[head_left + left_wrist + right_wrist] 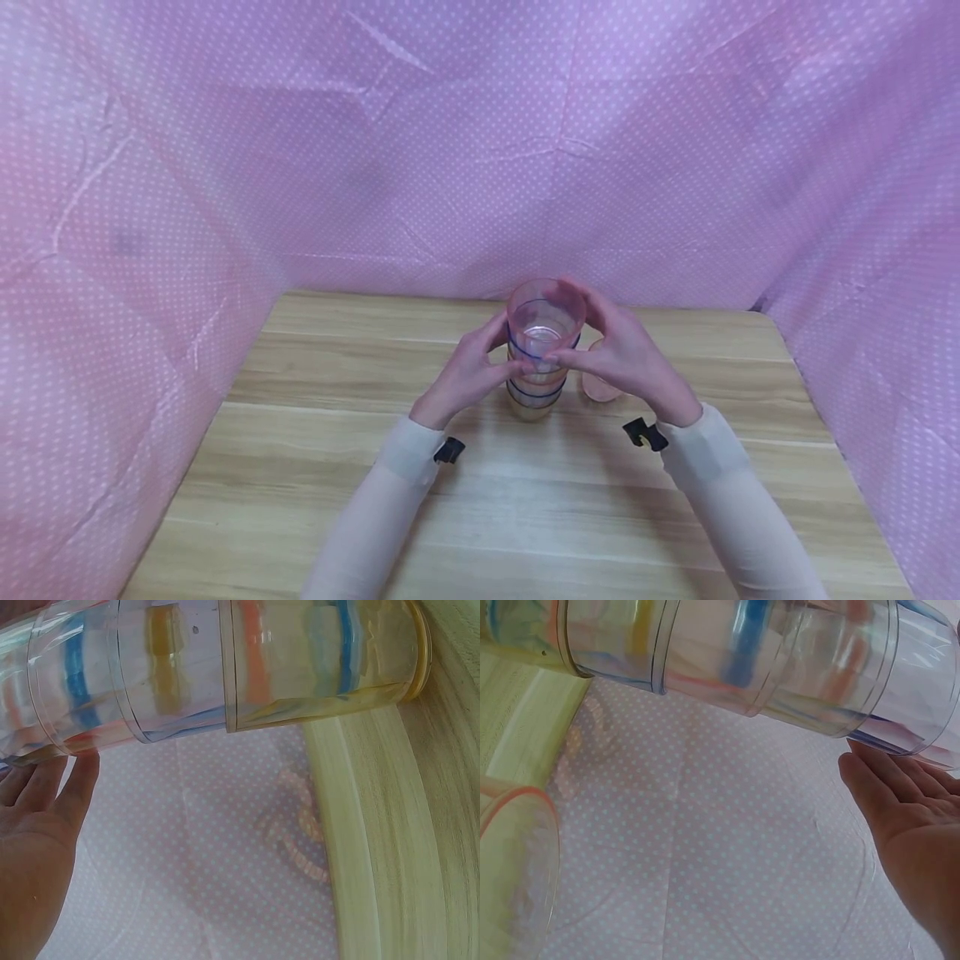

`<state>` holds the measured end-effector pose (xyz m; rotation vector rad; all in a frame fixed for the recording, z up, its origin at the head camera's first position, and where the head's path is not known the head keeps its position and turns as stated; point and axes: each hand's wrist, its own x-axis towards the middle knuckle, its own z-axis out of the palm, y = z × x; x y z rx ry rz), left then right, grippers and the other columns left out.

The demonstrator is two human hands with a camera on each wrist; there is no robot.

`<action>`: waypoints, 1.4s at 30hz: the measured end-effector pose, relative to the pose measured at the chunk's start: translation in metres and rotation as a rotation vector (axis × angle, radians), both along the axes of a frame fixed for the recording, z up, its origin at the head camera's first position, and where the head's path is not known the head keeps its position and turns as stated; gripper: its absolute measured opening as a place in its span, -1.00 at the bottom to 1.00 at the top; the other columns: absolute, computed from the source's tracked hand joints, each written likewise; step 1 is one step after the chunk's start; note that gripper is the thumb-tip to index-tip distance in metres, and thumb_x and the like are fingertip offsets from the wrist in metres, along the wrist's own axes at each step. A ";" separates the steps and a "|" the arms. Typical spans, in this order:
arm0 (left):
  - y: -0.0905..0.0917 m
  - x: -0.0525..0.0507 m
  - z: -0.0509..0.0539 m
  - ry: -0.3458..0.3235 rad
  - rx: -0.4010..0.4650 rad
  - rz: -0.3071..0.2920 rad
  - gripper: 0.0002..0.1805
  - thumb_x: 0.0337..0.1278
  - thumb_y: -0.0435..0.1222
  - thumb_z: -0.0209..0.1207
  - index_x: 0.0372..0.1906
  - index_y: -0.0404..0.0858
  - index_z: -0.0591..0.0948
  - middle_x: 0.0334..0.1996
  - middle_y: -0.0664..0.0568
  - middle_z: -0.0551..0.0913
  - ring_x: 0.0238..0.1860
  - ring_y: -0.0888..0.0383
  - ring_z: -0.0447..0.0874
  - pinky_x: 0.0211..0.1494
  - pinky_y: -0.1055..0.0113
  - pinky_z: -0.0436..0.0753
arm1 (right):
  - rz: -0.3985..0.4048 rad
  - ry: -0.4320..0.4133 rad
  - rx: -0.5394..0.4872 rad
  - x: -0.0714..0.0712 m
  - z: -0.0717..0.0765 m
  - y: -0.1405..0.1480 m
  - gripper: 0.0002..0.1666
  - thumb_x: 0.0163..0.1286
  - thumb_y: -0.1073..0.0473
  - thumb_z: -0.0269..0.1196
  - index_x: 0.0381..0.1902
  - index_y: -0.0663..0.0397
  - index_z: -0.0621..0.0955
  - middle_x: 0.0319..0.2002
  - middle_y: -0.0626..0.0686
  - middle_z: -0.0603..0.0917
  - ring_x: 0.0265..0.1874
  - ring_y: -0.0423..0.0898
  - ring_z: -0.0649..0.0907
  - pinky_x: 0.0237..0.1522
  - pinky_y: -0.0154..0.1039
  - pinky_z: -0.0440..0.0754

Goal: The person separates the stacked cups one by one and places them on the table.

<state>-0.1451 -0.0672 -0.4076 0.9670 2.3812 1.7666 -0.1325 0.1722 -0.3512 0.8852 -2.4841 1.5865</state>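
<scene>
A tall stack of nested clear plastic cups stands upright on the table, tinted yellow at the bottom and pink at the top rim. My left hand holds its left side, thumb across the front. From the right, my right hand grips the upper part, thumb in front and fingers behind the rim. In the left wrist view the cups show blue, yellow and orange bands through their walls. Just right of the stack is a single pinkish cup, partly covered by my right hand.
The wooden table has its back edge close behind the stack. Pink polka-dot cloth hangs at the back and on both sides. In the right wrist view, the single cup shows an orange rim.
</scene>
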 end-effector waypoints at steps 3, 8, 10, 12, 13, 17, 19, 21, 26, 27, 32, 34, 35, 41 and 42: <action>0.000 0.001 -0.001 -0.003 0.006 0.003 -0.11 0.18 -0.40 0.45 0.58 -0.19 0.31 0.31 -0.15 0.61 0.35 -0.01 0.56 0.46 0.19 0.52 | -0.002 -0.006 -0.009 0.000 -0.001 0.000 0.07 0.11 0.35 0.60 0.52 0.24 0.32 0.35 0.13 0.58 0.36 0.08 0.54 0.43 -0.05 0.49; 0.001 0.003 -0.001 -0.002 0.005 0.011 -0.11 0.16 -0.36 0.47 0.58 -0.18 0.32 0.32 -0.13 0.60 0.37 0.00 0.55 0.45 0.17 0.52 | -0.001 -0.009 -0.046 0.001 -0.004 -0.001 0.07 0.10 0.39 0.59 0.52 0.26 0.33 0.33 0.15 0.59 0.30 0.08 0.59 0.35 -0.21 0.58; 0.001 0.003 -0.001 0.003 0.002 0.016 -0.11 0.16 -0.36 0.47 0.57 -0.19 0.33 0.31 -0.13 0.61 0.36 0.00 0.56 0.45 0.16 0.53 | 0.003 -0.006 -0.063 0.001 -0.006 -0.001 0.06 0.09 0.42 0.58 0.51 0.28 0.33 0.33 0.16 0.60 0.29 0.08 0.59 0.32 -0.27 0.59; 0.001 0.003 -0.002 0.009 0.001 0.019 -0.12 0.16 -0.36 0.47 0.57 -0.19 0.33 0.30 -0.12 0.62 0.35 0.01 0.56 0.45 0.17 0.53 | 0.005 -0.003 -0.076 0.001 -0.006 -0.002 0.06 0.09 0.43 0.58 0.51 0.28 0.33 0.33 0.16 0.60 0.28 0.08 0.60 0.31 -0.30 0.59; 0.001 0.003 -0.002 0.014 0.002 0.019 -0.12 0.16 -0.36 0.47 0.56 -0.20 0.33 0.29 -0.13 0.63 0.34 0.01 0.57 0.45 0.17 0.53 | 0.006 -0.001 -0.081 0.001 -0.007 -0.002 0.06 0.09 0.44 0.58 0.50 0.28 0.33 0.33 0.16 0.60 0.28 0.08 0.60 0.30 -0.31 0.60; 0.001 0.003 -0.003 0.029 0.003 0.017 -0.12 0.16 -0.36 0.47 0.56 -0.21 0.32 0.27 -0.12 0.64 0.32 0.03 0.59 0.45 0.18 0.52 | 0.010 -0.001 -0.096 0.002 -0.007 -0.002 0.06 0.08 0.46 0.57 0.50 0.31 0.32 0.33 0.16 0.60 0.28 0.09 0.60 0.29 -0.32 0.60; 0.001 0.002 -0.004 0.034 0.006 0.015 -0.11 0.15 -0.36 0.47 0.56 -0.21 0.33 0.26 -0.12 0.65 0.31 0.03 0.60 0.46 0.18 0.52 | 0.011 -0.004 -0.102 0.002 -0.007 -0.003 0.06 0.08 0.46 0.57 0.50 0.32 0.32 0.33 0.16 0.59 0.28 0.09 0.60 0.29 -0.32 0.60; 0.001 0.002 -0.004 0.037 0.009 0.014 -0.11 0.14 -0.36 0.48 0.56 -0.22 0.33 0.26 -0.13 0.65 0.31 0.02 0.60 0.46 0.18 0.52 | 0.011 -0.008 -0.109 0.001 -0.008 -0.003 0.06 0.08 0.47 0.56 0.50 0.31 0.32 0.33 0.16 0.59 0.28 0.09 0.60 0.29 -0.32 0.60; 0.001 0.001 -0.004 0.049 0.014 0.004 -0.14 0.14 -0.37 0.47 0.53 -0.25 0.35 0.25 -0.17 0.65 0.29 -0.02 0.61 0.46 0.18 0.52 | 0.006 -0.012 -0.126 0.001 -0.010 -0.003 0.06 0.09 0.47 0.56 0.51 0.26 0.32 0.33 0.16 0.60 0.27 0.09 0.61 0.29 -0.30 0.61; 0.001 0.001 -0.004 0.051 0.014 0.004 -0.15 0.14 -0.37 0.47 0.52 -0.26 0.36 0.24 -0.17 0.65 0.29 -0.02 0.61 0.46 0.19 0.52 | 0.005 -0.012 -0.127 0.001 -0.010 -0.003 0.06 0.09 0.47 0.56 0.52 0.25 0.32 0.33 0.16 0.60 0.26 0.09 0.61 0.28 -0.30 0.61; 0.001 0.001 -0.004 0.054 0.009 0.008 -0.17 0.14 -0.38 0.47 0.51 -0.26 0.37 0.23 -0.16 0.66 0.28 0.00 0.62 0.45 0.22 0.53 | 0.000 -0.004 -0.135 0.000 -0.012 -0.003 0.06 0.09 0.47 0.55 0.52 0.25 0.33 0.33 0.18 0.60 0.25 0.11 0.63 0.28 -0.29 0.62; 0.001 0.000 -0.004 0.056 0.006 0.008 -0.17 0.15 -0.37 0.46 0.51 -0.26 0.37 0.23 -0.16 0.66 0.28 0.00 0.62 0.45 0.22 0.53 | 0.000 0.000 -0.138 0.000 -0.012 -0.003 0.05 0.09 0.48 0.55 0.51 0.25 0.33 0.33 0.18 0.60 0.24 0.11 0.63 0.27 -0.27 0.63; 0.001 0.000 -0.004 0.058 0.006 0.008 -0.17 0.15 -0.37 0.46 0.51 -0.26 0.36 0.23 -0.16 0.66 0.28 0.00 0.62 0.45 0.21 0.53 | 0.002 0.001 -0.140 0.000 -0.013 -0.004 0.06 0.08 0.48 0.55 0.51 0.25 0.33 0.33 0.18 0.59 0.24 0.12 0.63 0.27 -0.26 0.63; 0.001 0.000 -0.005 0.060 0.001 0.013 -0.17 0.15 -0.37 0.47 0.51 -0.25 0.37 0.23 -0.15 0.66 0.28 0.00 0.62 0.44 0.20 0.54 | -0.007 0.007 -0.137 0.000 -0.013 -0.003 0.06 0.08 0.47 0.55 0.52 0.25 0.33 0.33 0.18 0.59 0.23 0.12 0.64 0.26 -0.27 0.64; 0.001 0.000 -0.005 0.060 -0.001 0.013 -0.17 0.15 -0.36 0.46 0.51 -0.25 0.37 0.23 -0.15 0.66 0.27 0.00 0.63 0.44 0.20 0.54 | -0.010 0.008 -0.136 0.000 -0.013 -0.003 0.06 0.08 0.47 0.55 0.52 0.24 0.33 0.33 0.18 0.59 0.23 0.12 0.64 0.26 -0.28 0.64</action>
